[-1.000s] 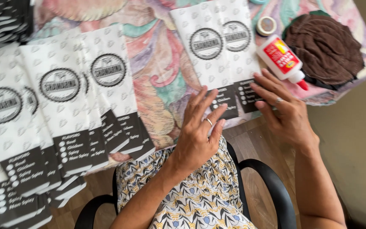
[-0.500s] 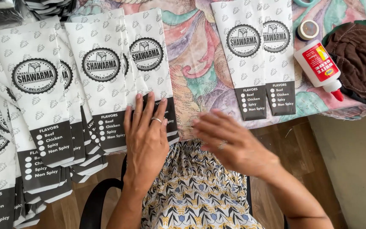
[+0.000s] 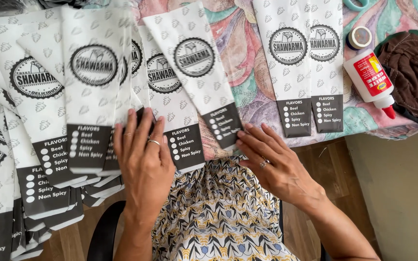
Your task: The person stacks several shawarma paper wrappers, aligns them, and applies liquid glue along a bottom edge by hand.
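Overhead: left hand (image 3: pixel 143 162) flat, fingers (image 3: pixel 132 128) spread, released, pressing fanned paper bags (image 3: pixel 93 96) on bench (image 3: pixel 247 92). Right hand (image 3: pixel 276 164) open, fingertips touching bag (image 3: pixel 194 63) dark bottom edge. Bags likely light, thin, slippery, crease easily; best lifted by bottom edge near fingertips.

White paper bags (image 3: pixel 97 92) with round black emblems and black lower bands lay flat in an overlapping fan across the left and centre of the frame, lower ends overhanging the table edge; two more bags (image 3: pixel 308 63) lay side by side at upper right
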